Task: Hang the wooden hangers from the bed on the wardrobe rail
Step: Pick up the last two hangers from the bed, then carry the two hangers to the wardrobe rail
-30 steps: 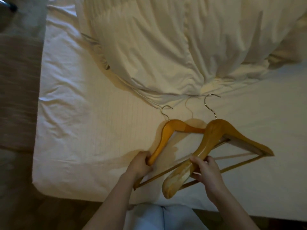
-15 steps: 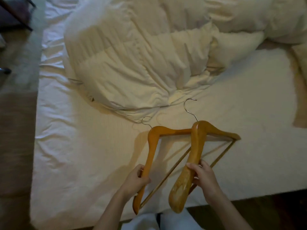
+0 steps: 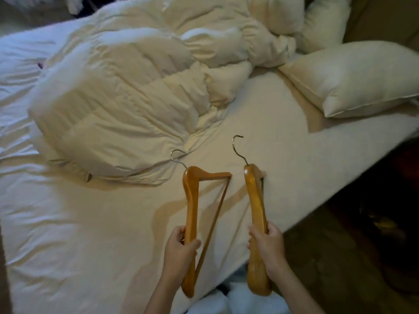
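Two wooden hangers with metal hooks are held up over the white bed (image 3: 79, 234). My left hand (image 3: 179, 248) grips the lower arm of the left hanger (image 3: 191, 200), whose triangle and bar face the camera. My right hand (image 3: 267, 245) grips the right hanger (image 3: 255, 200), which is turned edge-on so only one arm shows. Both hooks point away from me toward the duvet. The hangers are apart, not touching. No wardrobe or rail is in view.
A crumpled cream duvet (image 3: 136, 98) covers the far half of the bed. Two pillows (image 3: 353, 80) lie at the right end. Dark floor (image 3: 351, 245) runs along the bed's right edge. My pale trousers (image 3: 226, 302) show at the bottom.
Both hangers have been lifted off the sheet and pulled apart from their overlap. The right one has turned edge-on. The view has swung right, bringing the pillows and floor in.
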